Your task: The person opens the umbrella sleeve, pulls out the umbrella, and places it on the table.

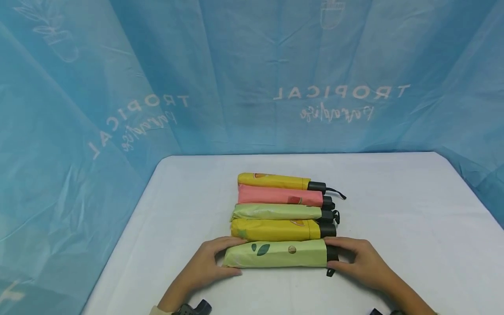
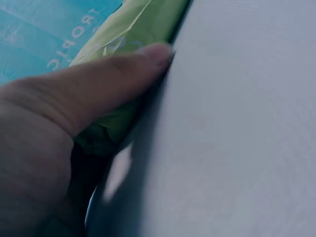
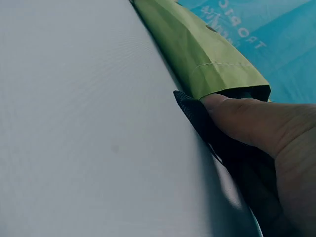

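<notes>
The nearest of several folded umbrellas in a stack of rows is a light green umbrella (image 1: 277,255) in a sleeve printed with dark leaves. My left hand (image 1: 210,260) grips its left end, thumb on the near side and fingers on the far side. At the other end my right hand (image 1: 360,261) holds the black handle the same way. In the left wrist view, the thumb presses the green sleeve (image 2: 158,24). The right wrist view has the thumb by the sleeve's opening, beside a black strap (image 3: 190,111). The far fingertips are hidden in both wrist views.
Behind it lie a yellow umbrella (image 1: 275,230), another green umbrella (image 1: 279,211), a pink umbrella (image 1: 271,194) and a farther yellow umbrella (image 1: 271,180), handles to the right. White cloth covers the table (image 1: 393,197). Blue printed sheeting (image 1: 244,65) hangs behind and at the sides.
</notes>
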`<act>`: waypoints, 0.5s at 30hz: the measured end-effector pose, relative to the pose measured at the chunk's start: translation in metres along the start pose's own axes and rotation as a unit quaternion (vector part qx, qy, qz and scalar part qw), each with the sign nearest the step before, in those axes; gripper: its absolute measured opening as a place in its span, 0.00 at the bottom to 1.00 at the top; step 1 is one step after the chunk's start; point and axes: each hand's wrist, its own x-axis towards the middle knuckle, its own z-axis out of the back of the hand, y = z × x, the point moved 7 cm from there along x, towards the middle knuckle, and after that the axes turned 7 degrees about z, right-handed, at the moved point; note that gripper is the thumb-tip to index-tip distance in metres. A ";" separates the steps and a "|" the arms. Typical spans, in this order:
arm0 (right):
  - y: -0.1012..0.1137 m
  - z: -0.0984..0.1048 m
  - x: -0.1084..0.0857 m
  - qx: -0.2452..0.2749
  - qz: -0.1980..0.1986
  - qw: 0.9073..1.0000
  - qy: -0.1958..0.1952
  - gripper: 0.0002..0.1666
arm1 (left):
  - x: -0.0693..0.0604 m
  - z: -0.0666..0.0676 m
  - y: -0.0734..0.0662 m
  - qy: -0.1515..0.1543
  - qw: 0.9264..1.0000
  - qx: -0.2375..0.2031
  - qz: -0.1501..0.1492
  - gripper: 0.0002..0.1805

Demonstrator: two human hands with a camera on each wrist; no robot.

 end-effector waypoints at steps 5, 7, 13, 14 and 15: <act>0.001 -0.001 0.002 -0.023 0.013 1.000 -0.005 0.32 | 0.000 0.001 0.002 -0.017 1.000 -0.001 0.002 0.34; 0.002 0.000 0.002 -0.021 0.012 1.000 -0.006 0.32 | 0.000 0.001 0.002 -0.021 1.000 -0.005 0.006 0.33; 0.000 0.000 0.000 0.007 -0.013 1.000 -0.005 0.30 | 0.001 0.001 0.004 -0.022 0.999 -0.040 0.016 0.30; -0.001 0.000 0.000 0.026 -0.021 0.999 -0.004 0.29 | 0.001 0.001 0.003 -0.022 0.998 -0.050 0.018 0.30; -0.002 -0.001 -0.001 0.055 -0.029 0.998 -0.003 0.29 | 0.001 0.002 0.003 -0.021 0.998 -0.061 0.019 0.30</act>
